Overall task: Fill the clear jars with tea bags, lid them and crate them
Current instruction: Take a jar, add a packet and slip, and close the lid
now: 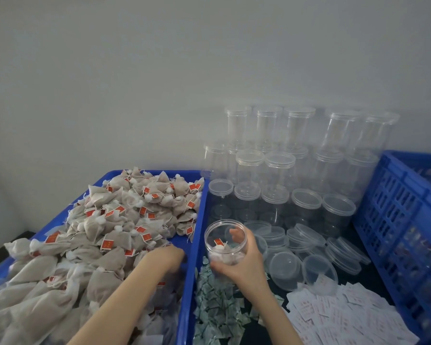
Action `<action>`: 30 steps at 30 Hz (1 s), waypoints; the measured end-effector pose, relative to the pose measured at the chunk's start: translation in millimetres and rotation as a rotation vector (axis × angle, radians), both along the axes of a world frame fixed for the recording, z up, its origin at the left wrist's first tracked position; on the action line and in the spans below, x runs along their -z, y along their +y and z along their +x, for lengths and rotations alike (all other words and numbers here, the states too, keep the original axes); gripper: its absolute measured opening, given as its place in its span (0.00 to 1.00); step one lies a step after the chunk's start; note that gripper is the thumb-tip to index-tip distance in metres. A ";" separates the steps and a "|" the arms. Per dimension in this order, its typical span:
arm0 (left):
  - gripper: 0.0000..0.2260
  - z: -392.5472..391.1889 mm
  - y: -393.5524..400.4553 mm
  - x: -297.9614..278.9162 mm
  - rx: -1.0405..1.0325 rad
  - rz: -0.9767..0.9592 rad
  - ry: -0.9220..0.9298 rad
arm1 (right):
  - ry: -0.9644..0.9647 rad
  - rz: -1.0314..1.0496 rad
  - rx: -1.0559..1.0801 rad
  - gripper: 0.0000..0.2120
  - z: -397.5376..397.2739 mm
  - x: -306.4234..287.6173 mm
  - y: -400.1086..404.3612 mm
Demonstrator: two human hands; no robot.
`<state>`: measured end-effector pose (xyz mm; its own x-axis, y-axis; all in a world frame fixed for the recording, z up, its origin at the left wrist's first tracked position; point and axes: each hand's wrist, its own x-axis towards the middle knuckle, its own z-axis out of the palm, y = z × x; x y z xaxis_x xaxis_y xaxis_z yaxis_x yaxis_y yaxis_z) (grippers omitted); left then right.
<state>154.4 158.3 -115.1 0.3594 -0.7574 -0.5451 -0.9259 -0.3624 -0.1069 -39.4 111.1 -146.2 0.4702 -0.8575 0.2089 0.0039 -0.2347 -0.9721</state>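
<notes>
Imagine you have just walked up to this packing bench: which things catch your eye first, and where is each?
The heap of tea bags with red tags fills the blue tray on the left, where the left hand reaches in. At centre, the right hand grips an open clear jar holding a few bags. Behind it, empty lidded jars stack against the wall, with loose lids lying in front.
</notes>
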 end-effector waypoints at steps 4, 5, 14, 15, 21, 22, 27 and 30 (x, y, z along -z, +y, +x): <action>0.22 -0.6 -1.4 4.9 0.002 0.076 -0.060 | 0.026 -0.024 0.005 0.40 0.1 -1.4 1.2; 0.21 1.0 -1.6 6.3 -0.002 0.052 -0.074 | 0.031 -0.026 0.002 0.40 0.0 -1.5 1.1; 0.15 17.8 -5.1 8.7 -0.063 -0.087 -0.136 | 0.049 -0.039 -0.007 0.40 0.6 -1.6 -0.2; 0.14 20.3 -4.3 8.0 -0.076 -0.104 -0.118 | 0.049 -0.041 -0.008 0.40 0.4 -1.5 -0.1; 0.13 29.0 2.1 -5.4 -0.115 -0.224 -0.086 | 0.044 -0.028 -0.017 0.40 1.0 0.7 0.9; 0.12 29.8 1.4 -11.3 -0.121 -0.258 -0.077 | 0.044 -0.028 -0.020 0.40 1.4 0.9 1.3; 0.06 32.8 6.0 -32.5 -0.170 -0.670 0.051 | 0.038 -0.009 -0.021 0.39 2.4 1.4 2.8; 0.08 28.0 9.5 -41.3 -0.201 -1.067 0.200 | 0.047 -0.012 -0.030 0.39 1.9 2.7 2.6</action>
<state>182.4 167.8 -73.7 0.5073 -0.8109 0.2916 -0.8052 -0.3256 0.4956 -37.5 113.7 -148.9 0.5052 -0.8403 0.1967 -0.0340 -0.2471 -0.9684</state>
